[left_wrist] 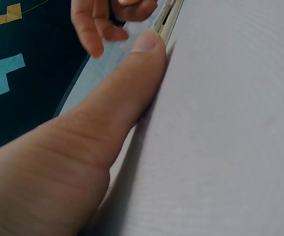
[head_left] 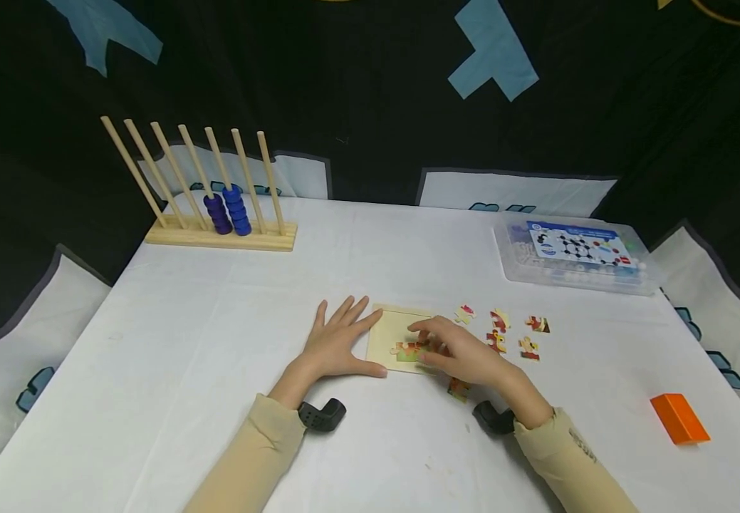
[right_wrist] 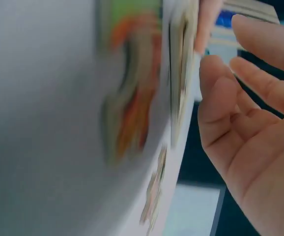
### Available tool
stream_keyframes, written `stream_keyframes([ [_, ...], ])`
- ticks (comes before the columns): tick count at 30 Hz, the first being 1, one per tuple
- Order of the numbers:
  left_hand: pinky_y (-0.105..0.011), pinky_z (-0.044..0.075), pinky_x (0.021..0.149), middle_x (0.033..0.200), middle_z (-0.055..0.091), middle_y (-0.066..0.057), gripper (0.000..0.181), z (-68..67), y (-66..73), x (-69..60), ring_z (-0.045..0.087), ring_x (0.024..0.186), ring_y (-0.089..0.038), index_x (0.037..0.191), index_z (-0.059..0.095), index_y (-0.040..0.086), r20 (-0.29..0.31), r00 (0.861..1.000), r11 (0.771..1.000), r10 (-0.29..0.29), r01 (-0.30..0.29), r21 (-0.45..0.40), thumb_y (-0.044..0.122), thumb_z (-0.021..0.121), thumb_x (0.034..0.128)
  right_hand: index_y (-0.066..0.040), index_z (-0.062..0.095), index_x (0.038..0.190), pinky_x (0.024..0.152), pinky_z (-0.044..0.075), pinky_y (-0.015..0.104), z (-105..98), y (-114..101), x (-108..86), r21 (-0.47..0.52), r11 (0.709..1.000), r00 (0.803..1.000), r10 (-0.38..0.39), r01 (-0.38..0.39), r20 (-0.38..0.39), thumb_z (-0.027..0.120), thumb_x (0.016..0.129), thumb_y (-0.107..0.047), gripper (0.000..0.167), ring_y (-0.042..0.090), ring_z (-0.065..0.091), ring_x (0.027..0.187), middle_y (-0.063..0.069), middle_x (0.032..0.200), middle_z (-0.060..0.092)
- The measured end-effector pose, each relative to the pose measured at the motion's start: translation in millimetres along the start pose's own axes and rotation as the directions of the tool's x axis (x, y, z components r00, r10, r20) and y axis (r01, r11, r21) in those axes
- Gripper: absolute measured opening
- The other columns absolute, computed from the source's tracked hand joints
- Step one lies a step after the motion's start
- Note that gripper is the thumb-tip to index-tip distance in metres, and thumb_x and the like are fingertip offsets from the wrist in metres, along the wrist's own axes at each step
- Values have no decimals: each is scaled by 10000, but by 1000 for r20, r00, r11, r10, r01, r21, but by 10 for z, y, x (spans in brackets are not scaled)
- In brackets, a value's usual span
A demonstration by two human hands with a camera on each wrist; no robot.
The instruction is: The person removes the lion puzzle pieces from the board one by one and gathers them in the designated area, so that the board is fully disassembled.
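Note:
A thin wooden puzzle board [head_left: 379, 349] lies flat near the middle of the table, with a few colourful jigsaw pieces [head_left: 407, 352] in its lower part. My left hand [head_left: 337, 345] rests spread at the board's left side, its thumb by the lower left corner. Above the board's right half hovers my right hand [head_left: 466, 356], fingers loosely bent; the right wrist view shows nothing between thumb and fingers. One loose jigsaw piece [head_left: 458, 389] lies below that hand, appearing blurred and orange-green in the right wrist view. Several more loose pieces [head_left: 496, 341] are scattered to the right.
A wooden bead abacus [head_left: 219, 240] with upright rods stands at the back left. At the back right lies a clear plastic case [head_left: 575, 278] with a blue label. An orange block [head_left: 680, 419] sits toward the right edge. Dark cloth hangs behind the table.

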State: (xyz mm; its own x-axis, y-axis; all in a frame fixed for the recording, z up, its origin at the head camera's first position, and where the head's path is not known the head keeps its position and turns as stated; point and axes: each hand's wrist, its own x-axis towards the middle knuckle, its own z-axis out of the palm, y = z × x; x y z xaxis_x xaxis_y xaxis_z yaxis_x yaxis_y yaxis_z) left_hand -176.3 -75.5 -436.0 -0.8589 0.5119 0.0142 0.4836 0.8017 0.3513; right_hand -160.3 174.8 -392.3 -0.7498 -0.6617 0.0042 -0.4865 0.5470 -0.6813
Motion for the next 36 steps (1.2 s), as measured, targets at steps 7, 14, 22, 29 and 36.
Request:
stream_keyframes([
  [7,-538,-107,1012,1501,116,-36,1029,-10,4,3,23,1366,-245,1440,260,245,8,1000,1000,-7,7,-10,774,561,611,-74,441,1344,655,413,247,111,-67,114,-182,982,996,-31,46,84,604,882,-194,504,117,457,783,67,1144,466],
  [14,-544,-101,1011,1500,121,-43,1025,-1,0,2,30,1366,-251,1439,266,241,4,1000,1000,2,-2,-13,769,565,612,-9,465,1314,681,412,257,134,-94,114,-211,977,995,25,-3,101,587,893,-205,480,115,464,808,89,1138,453],
  [22,-545,-95,1013,1500,125,-45,1030,-12,6,-1,34,1366,-251,1439,266,240,1,1000,1000,3,-3,-12,765,574,608,-46,571,1188,653,419,234,148,-116,137,-219,975,997,-23,37,69,629,860,-126,343,104,454,753,52,1039,472],
  [29,-543,-95,1014,1499,130,-45,1030,-20,10,-4,37,1366,-251,1438,269,241,-2,1000,1000,-1,1,-9,764,577,605,-66,594,1119,613,426,211,179,-105,165,-251,966,998,-50,55,27,608,868,-91,253,82,445,705,45,967,475],
  [36,-540,-96,1015,1499,132,-41,1029,-23,14,-5,37,1366,-248,1437,268,246,-1,1000,1000,-3,3,-15,762,582,604,-74,580,1092,599,422,213,193,-95,178,-253,966,999,-42,46,17,624,854,-76,242,90,439,695,42,948,472],
])
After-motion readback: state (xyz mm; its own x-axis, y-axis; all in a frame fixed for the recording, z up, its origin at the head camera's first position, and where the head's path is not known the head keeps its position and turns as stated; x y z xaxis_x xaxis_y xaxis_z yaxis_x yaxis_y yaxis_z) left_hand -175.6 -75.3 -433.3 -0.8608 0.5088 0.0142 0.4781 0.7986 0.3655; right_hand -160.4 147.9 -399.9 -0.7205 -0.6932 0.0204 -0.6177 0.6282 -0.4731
